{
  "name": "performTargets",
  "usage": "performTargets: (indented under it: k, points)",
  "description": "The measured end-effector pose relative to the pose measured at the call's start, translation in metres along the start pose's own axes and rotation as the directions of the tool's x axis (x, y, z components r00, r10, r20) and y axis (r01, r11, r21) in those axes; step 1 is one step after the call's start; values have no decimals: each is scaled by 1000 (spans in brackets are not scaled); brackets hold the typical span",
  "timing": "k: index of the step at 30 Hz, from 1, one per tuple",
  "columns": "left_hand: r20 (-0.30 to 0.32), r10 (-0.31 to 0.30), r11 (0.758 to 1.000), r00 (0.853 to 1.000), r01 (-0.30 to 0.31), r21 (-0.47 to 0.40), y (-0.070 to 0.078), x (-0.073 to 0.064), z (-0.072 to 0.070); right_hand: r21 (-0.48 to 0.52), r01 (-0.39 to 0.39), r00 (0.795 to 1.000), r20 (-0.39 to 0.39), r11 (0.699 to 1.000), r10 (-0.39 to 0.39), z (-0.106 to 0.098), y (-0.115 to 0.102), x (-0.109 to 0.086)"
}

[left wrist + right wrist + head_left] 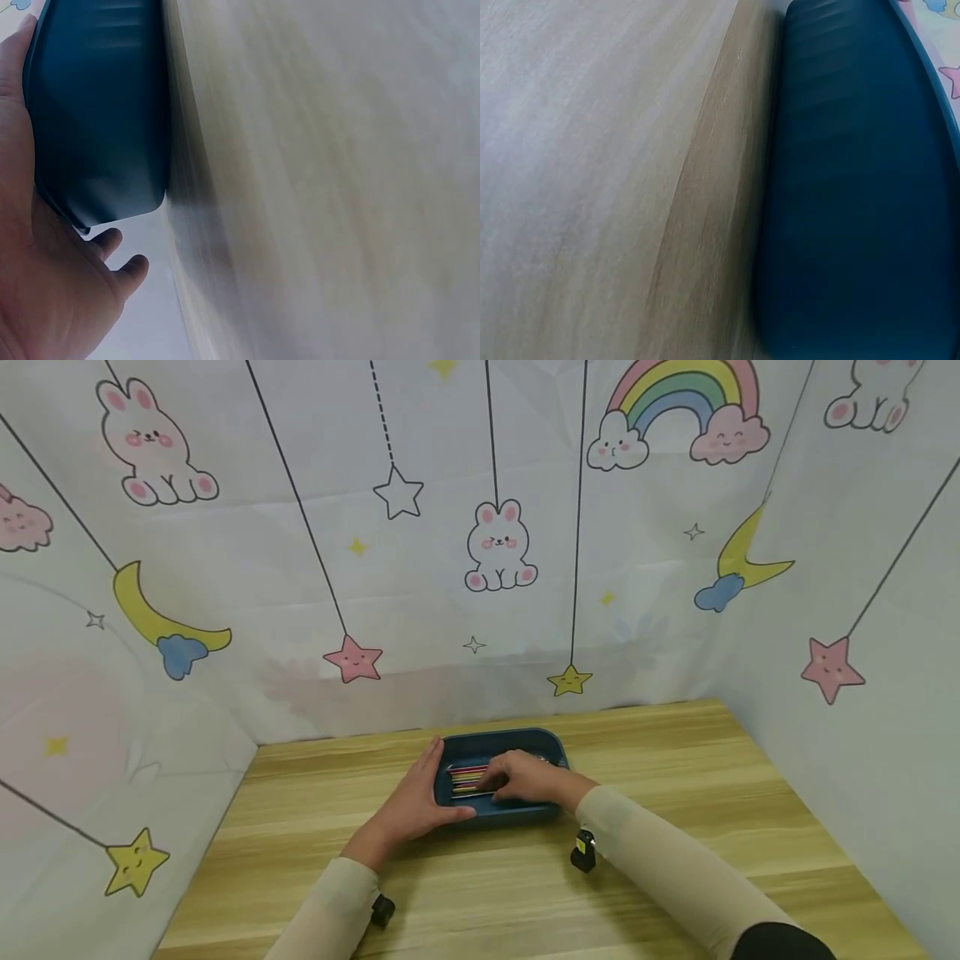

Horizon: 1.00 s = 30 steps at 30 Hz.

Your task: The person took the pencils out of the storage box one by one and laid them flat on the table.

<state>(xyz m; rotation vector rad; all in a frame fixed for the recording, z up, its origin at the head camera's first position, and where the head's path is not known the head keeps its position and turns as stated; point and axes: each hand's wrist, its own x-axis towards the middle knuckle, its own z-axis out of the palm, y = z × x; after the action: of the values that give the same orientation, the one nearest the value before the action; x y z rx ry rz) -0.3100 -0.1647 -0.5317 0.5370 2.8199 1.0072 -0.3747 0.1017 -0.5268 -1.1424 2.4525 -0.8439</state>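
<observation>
A dark blue tray [498,817] with raised walls sits on the table, and a row of thin coloured sticks [467,781] lies in its left part. My left hand [411,802] rests against the tray's left end. Its fingers stretch along that end and the thumb lies over the near rim; in the left wrist view the palm is right at the rim of the tray [105,112]. My right hand [525,777] reaches in over the near wall, fingers bent down onto the sticks. Whether they pinch a stick, I cannot tell. Only the tray's outer wall [855,187] shows in the right wrist view.
The wood-grain table [480,893] extends around the tray. White cloth walls [420,602] printed with rabbits, stars and moons rise behind and on both sides. Small black cameras [583,852] are worn at both wrists.
</observation>
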Motion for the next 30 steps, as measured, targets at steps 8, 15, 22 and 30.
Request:
performTargets:
  k: [8, 15, 22, 30]
  points:
    - [-7, 9, 1000, 1000, -9, 0, -5, 2, 3, -7, 54, 998, 11, 998, -54, 3, 4, 4]
    - [-5, 6, 1000, 1000, -6, -11, -2, 1, 2, 31, 50, 999, 4, 998, -50, 5, 6, 7]
    - [-6, 10, 1000, 1000, -10, -14, -3, 2, 4, -5, 78, 997, -12, 997, -78, 4, 5, 6]
    - [-8, 3, 1000, 1000, -3, -11, -3, 2, 3, -49, 79, 996, -25, 996, -80, 4, 2, 4]
